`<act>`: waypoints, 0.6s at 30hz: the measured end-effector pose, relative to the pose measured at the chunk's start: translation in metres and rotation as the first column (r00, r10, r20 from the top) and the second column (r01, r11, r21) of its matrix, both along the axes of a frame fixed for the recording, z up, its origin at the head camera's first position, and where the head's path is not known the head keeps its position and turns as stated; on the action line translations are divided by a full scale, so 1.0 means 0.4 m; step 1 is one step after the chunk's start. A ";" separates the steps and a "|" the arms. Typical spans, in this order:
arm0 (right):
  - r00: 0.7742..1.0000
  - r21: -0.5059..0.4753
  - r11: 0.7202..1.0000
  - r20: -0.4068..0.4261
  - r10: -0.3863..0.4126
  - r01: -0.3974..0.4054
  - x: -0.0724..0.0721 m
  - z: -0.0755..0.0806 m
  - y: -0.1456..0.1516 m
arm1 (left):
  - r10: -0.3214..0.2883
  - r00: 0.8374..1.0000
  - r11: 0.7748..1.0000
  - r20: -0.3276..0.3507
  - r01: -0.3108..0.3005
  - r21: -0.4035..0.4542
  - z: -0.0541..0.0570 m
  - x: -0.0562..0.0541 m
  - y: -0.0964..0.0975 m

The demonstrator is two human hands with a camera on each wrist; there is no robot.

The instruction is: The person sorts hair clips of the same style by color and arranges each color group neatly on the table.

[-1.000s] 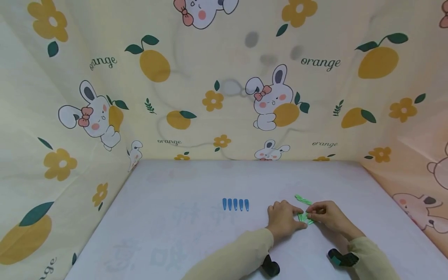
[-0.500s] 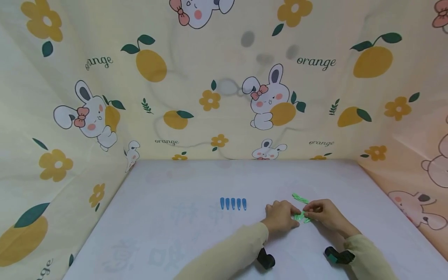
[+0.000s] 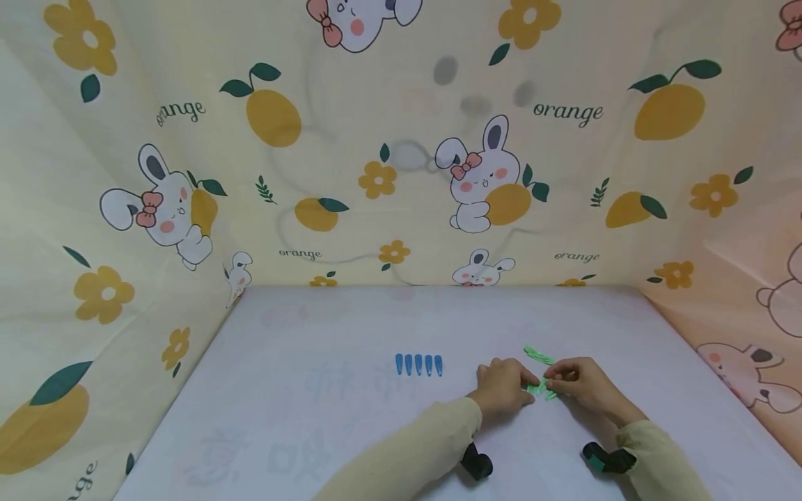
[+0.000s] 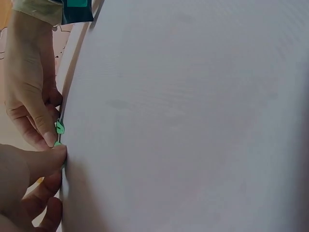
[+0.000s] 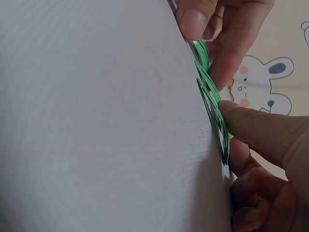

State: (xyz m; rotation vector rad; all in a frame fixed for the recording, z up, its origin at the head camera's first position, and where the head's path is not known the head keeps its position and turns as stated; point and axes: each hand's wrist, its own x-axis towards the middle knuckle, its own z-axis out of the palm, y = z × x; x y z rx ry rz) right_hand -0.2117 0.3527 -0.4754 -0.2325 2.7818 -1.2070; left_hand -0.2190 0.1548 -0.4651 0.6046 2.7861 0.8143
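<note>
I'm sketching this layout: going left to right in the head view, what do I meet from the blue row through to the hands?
Row of five blue clips → left hand → green clips between the fingertips → right hand.

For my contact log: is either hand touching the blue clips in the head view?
No: the blue clips lie left of both the left hand and right hand, across bare table.
</note>
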 end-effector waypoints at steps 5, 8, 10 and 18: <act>1.000 -0.009 1.000 -0.015 0.005 -0.005 0.000 -0.001 0.003 | -0.011 1.000 1.000 -0.018 0.011 0.008 -0.001 -0.005 0.000; 1.000 -0.013 1.000 -0.016 0.010 -0.010 0.001 -0.001 0.004 | -0.014 1.000 0.999 -0.014 0.015 0.033 -0.002 -0.007 -0.002; 1.000 -0.016 1.000 -0.005 0.010 -0.010 0.001 -0.001 0.004 | -0.018 1.000 0.998 -0.005 0.018 0.056 -0.003 -0.007 -0.004; 1.000 -0.017 1.000 0.016 0.003 -0.002 0.001 0.002 -0.001 | -0.032 0.999 0.992 0.001 0.031 0.120 -0.007 -0.013 -0.013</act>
